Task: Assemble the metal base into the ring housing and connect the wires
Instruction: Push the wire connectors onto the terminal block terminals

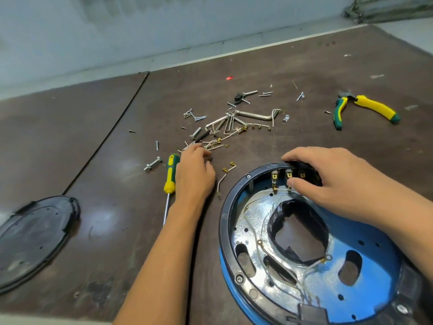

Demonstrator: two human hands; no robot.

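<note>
The blue and black ring housing (228,233) lies at the lower right with the shiny metal base (251,219) sitting inside it. White wires (267,252) with ring lugs run over the base. My right hand (328,179) grips the housing's far rim, thumb inside by the row of brass terminals (288,175), fingers curled over the black switch block. My left hand (195,170) reaches into the loose pile of short wires with brass connectors (216,144), its fingertips at one of them. Another short wire (225,177) lies between my hands.
A yellow-green screwdriver (169,177) lies just left of my left hand. Screws, bolts and hex keys (236,120) are scattered beyond the hands. Yellow-green pliers (365,109) rest at the far right. A black round cover (35,238) sits at the lower left.
</note>
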